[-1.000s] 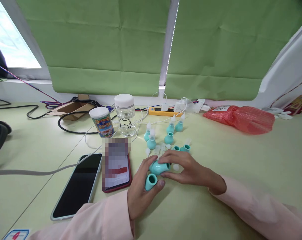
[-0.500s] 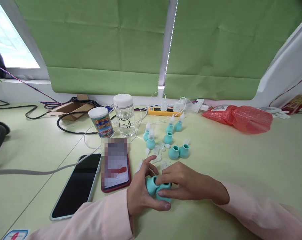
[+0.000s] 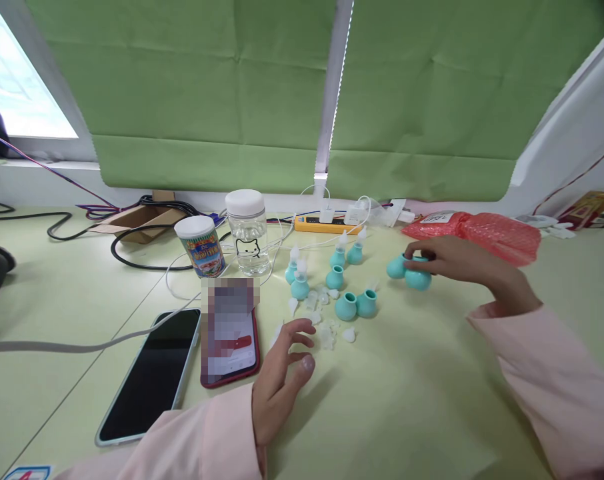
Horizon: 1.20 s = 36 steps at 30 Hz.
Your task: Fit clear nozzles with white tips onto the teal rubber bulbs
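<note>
My right hand (image 3: 445, 263) pinches two teal rubber bulbs (image 3: 417, 275) side by side at the right, fingers over their necks. My left hand (image 3: 283, 380) rests over the table with fingers apart and nothing in them. Just beyond it lie small translucent white nozzle pieces (image 3: 327, 333), one of them (image 3: 349, 335) off to the right. Two open-necked teal bulbs (image 3: 346, 307) stand touching behind these, with a single open one (image 3: 335, 277) farther back. Several teal bulbs with white nozzles (image 3: 299, 287) stand upright at the left and the back of the group.
Left of the bulbs are a phone in a red case (image 3: 231, 360), a black-screened phone (image 3: 155, 373), a printed tub (image 3: 202, 248) and a clear jar (image 3: 249, 243). Behind run a yellow power strip (image 3: 322, 225) and cables. A red bubble-wrap bag (image 3: 502, 233) lies back right.
My right hand has carried the two teal bulbs from beside my left hand to the right and away from me. My left hand has let go of them and stayed near its place.
</note>
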Each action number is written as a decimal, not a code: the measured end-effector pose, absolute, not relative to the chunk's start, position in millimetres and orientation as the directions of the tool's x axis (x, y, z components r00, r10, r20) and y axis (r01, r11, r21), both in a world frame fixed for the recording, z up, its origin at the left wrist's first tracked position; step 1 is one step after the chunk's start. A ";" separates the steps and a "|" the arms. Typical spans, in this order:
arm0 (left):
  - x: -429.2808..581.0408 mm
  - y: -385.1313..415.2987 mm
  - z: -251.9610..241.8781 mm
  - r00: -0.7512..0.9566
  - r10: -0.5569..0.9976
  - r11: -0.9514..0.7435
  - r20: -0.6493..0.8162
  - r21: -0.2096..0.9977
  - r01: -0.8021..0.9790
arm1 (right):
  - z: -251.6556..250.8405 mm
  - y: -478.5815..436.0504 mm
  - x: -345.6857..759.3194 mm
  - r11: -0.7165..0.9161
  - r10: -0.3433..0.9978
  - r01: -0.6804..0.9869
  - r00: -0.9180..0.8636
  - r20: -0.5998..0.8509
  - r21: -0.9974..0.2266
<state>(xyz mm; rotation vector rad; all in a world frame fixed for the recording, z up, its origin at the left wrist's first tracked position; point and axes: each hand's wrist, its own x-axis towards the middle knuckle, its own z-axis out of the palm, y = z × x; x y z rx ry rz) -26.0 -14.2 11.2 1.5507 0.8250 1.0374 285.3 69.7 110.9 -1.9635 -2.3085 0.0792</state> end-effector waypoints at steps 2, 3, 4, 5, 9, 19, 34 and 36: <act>-25.3 -15.2 11.4 0.379 0.905 -0.226 0.195 0.973 0.039 | 92.4 88.0 291.2 0.146 0.987 0.983 -0.136 0.090 -0.116; -25.0 -15.5 11.5 0.374 0.907 -0.230 0.192 0.972 0.058 | 83.3 95.2 292.6 0.155 0.986 0.980 -0.146 0.084 -0.122; -24.8 -15.7 11.6 0.370 0.910 -0.231 0.189 0.970 0.074 | 74.9 100.9 293.4 0.168 0.984 0.979 -0.160 0.076 -0.119; -24.8 -15.7 11.8 0.370 0.911 -0.231 0.183 0.969 0.088 | 67.6 105.1 293.9 0.175 0.983 0.978 -0.168 0.072 -0.116; -24.9 -15.3 13.4 0.381 0.908 -0.242 0.177 0.962 0.131 | 52.3 110.9 295.4 0.182 0.982 0.978 -0.176 0.066 -0.099; -25.2 -14.0 12.3 0.424 0.883 -0.296 0.200 0.939 0.175 | 65.0 104.2 292.7 0.143 0.987 0.989 -0.140 0.079 -0.036; -25.7 -15.0 14.5 0.445 0.857 -0.370 0.261 0.912 0.177 | 66.5 146.2 209.7 0.216 0.939 0.923 -0.106 0.327 -0.319; -25.0 -14.3 13.4 0.442 0.851 -0.389 0.284 0.906 0.167 | 62.5 154.5 207.5 0.249 0.934 0.917 -0.141 0.330 -0.313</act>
